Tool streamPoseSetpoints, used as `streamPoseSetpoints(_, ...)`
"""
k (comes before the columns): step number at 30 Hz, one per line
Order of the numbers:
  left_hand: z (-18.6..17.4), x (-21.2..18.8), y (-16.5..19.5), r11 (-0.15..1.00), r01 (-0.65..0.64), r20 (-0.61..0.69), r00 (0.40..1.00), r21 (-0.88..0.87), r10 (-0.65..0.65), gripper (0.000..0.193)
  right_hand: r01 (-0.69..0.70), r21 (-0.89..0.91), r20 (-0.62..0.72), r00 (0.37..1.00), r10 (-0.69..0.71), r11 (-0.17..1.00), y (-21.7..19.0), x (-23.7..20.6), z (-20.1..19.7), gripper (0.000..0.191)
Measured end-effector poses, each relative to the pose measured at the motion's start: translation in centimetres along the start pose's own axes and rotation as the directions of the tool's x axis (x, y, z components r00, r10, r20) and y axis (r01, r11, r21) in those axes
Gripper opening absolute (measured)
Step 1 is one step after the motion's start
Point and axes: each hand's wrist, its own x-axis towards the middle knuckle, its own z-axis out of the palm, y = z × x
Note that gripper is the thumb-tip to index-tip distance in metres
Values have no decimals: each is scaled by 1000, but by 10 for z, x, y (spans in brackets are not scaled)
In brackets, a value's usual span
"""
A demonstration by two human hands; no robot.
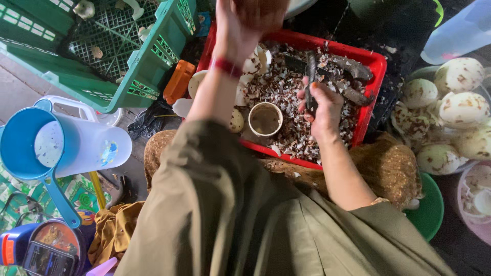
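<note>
- Head view looks straight down over my olive sleeves onto a red tray [377,65] full of broken shell scraps.
- My right hand [321,110] is closed around the dark handle of a knife [310,76]; the blade points away from me, over the shell scraps near the middle of the tray.
- My left hand [250,20] is lifted high over the far left corner of the tray, well apart from the knife. It reaches the top edge of the picture and is blurred, so I cannot tell whether it is open or holding something.
- A red band [225,66] sits on my left wrist.
- A small round cup [265,119] stands in the tray between my two arms, just left of my right hand.
- Pale peeled fruits [450,112] with brown flecks are heaped at my right, beyond the tray.
- A green crate [153,61] lies tilted at the upper left, and a white jug with a blue lid [76,145] lies on its side below it.
- An orange block [179,82] rests between crate and tray.
</note>
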Motion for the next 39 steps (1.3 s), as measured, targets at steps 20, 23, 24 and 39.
streamPoseSetpoints(20,53,-233,-36,-192,95,-52,975,977,216,122,153,-133,134,982,-135,979,27,-23,10,31)
streamPoseSetpoints(23,53,-230,-47,-257,101,-34,967,961,253,107,143,-148,196,974,-112,979,25,-20,12,31)
streamPoseSetpoints(24,54,-230,-55,-239,157,-82,951,958,298,108,133,-131,177,978,-109,982,22,-19,14,31)
streamPoseSetpoints(39,52,-221,-61,-145,-50,79,978,988,195,114,147,-227,199,975,-102,963,20,-5,3,28)
